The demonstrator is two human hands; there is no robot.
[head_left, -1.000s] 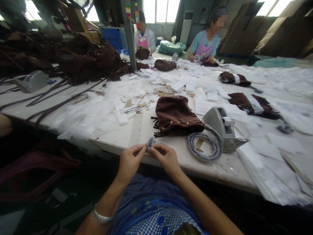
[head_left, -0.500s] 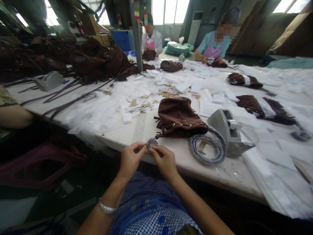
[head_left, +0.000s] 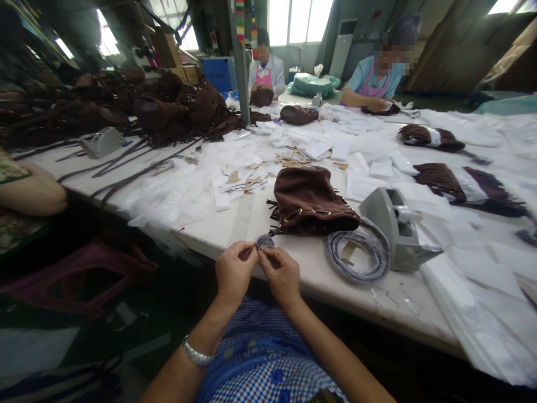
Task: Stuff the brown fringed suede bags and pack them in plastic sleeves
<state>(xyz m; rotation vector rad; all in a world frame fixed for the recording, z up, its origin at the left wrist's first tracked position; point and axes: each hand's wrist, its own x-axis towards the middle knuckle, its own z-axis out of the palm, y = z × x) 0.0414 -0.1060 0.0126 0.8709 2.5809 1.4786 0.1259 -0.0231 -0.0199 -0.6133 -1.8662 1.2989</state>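
Small grey piece [head_left: 265,242], one only, sits pinched between both hands at the near edge of the table [head_left: 310,271], just above the person's lap. The left hand [head_left: 235,271] and the right hand [head_left: 282,274] are drawn close together, fingertips of each closed on the piece; what it is made of is too small to tell. A silver bracelet [head_left: 197,355] is on the left wrist.

Just beyond the hands lies one brown fringed bag [head_left: 312,198], with gold rings along its mouth. To its right there is one coil of grey strap [head_left: 356,258] touching a grey tape dispenser [head_left: 396,226]; a second dispenser [head_left: 100,141] stands far off to the left. Two more fringed bags [head_left: 430,137] [head_left: 461,187], each with a white band around it, lie on the right side. A heap of brown bags [head_left: 168,109] fills the far left, too tangled to count. White packets [head_left: 235,154] are strewn across the middle.

Two co-workers [head_left: 264,70] [head_left: 377,78] sit at the far end, and one other person's arm [head_left: 33,193] rests at the left edge.
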